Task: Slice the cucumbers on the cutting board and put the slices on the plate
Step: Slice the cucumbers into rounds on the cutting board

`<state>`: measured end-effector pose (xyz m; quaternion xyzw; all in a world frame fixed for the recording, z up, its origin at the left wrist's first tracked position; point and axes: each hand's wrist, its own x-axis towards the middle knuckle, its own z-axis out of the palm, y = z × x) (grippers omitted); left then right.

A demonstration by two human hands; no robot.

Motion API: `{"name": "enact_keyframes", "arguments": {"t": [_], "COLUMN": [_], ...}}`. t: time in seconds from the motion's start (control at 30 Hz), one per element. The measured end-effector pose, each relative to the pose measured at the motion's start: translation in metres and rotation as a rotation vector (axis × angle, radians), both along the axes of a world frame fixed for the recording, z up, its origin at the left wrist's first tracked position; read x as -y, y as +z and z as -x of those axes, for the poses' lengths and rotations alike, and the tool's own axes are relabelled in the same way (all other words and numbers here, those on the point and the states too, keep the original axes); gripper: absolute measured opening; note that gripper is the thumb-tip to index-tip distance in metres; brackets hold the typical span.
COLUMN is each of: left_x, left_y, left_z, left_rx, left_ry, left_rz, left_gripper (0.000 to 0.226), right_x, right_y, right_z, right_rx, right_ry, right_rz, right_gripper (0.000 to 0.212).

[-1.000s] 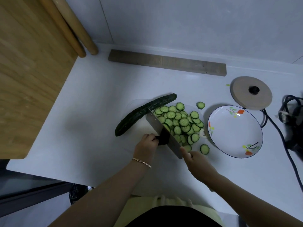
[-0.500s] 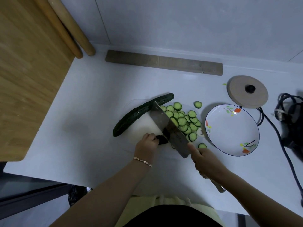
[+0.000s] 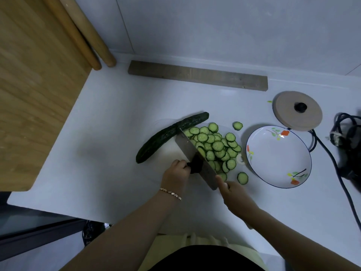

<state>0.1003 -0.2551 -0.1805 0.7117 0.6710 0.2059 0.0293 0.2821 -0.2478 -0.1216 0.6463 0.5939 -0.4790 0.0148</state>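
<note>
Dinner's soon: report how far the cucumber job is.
Done: a pile of slices lies on the board. In hand: the left hand grips the knife beside the pile, right hand at its blade tip. Left: one whole cucumber uncut; the plate holds no slices.

Knife blade (image 3: 192, 151): brushed grey metal, dull sheen. Plate (image 3: 277, 159): glazed ceramic, glossy. Tabletop (image 3: 109, 118): smooth white, matt. Whole cucumber (image 3: 166, 134) left of plate: dark, bumpy skin. Plank (image 3: 197, 78) beyond plate: rough grey wood.
</note>
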Motion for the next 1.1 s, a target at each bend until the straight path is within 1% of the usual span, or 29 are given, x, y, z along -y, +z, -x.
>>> {"name": "enact_keyframes", "arguments": {"t": [0.03, 0.1, 0.17, 0.27, 0.4, 0.53, 0.73, 0.83, 0.9, 1.03, 1.07, 1.1], "left_x": [0.000, 0.001, 0.001, 0.001, 0.001, 0.001, 0.001, 0.001, 0.001, 0.003, 0.002, 0.002], "left_y": [-0.002, -0.003, -0.003, -0.001, 0.001, 0.004, 0.008, 0.010, 0.009, 0.009, 0.010, 0.014], "left_z": [0.000, 0.000, 0.001, 0.001, 0.000, 0.000, -0.001, -0.001, -0.001, 0.000, 0.001, 0.001], "left_rx": [-0.002, 0.009, 0.020, 0.053, 0.048, 0.041, -0.001, 0.007, 0.022, 0.086, 0.095, 0.101], "left_ry": [-0.001, 0.013, 0.012, -0.004, -0.023, -0.030, -0.014, -0.013, -0.021, -0.047, -0.054, -0.069], "left_rz": [-0.025, -0.056, -0.054, -0.002, 0.010, 0.021, 0.048, 0.046, 0.047, 0.040, 0.001, -0.051], "left_gripper": [0.011, 0.016, 0.010, 0.029, 0.028, 0.035, 0.036, 0.037, 0.037, 0.034, 0.028, 0.017], "right_x": [0.001, 0.003, 0.002, 0.001, -0.002, -0.006, -0.009, -0.007, -0.005, -0.002, -0.003, -0.005], "right_y": [-0.002, -0.001, 0.004, 0.014, 0.024, 0.024, 0.011, 0.003, -0.001, 0.003, 0.007, 0.012], "right_z": [-0.001, -0.002, -0.004, -0.011, -0.016, -0.015, -0.012, -0.011, -0.010, -0.011, -0.012, -0.013], "right_rx": [-0.037, -0.120, -0.172, -0.161, -0.116, -0.051, -0.013, -0.017, -0.036, -0.195, -0.220, -0.238], "right_ry": [-0.045, -0.156, -0.218, -0.180, -0.110, -0.035, 0.023, 0.009, -0.032, -0.235, -0.265, -0.291], "right_rz": [0.025, 0.114, 0.187, 0.167, 0.102, 0.060, 0.083, 0.081, 0.094, 0.238, 0.258, 0.268], "right_gripper": [0.055, 0.054, 0.052, 0.053, 0.054, 0.055, 0.055, 0.056, 0.055, 0.051, 0.051, 0.051]}}
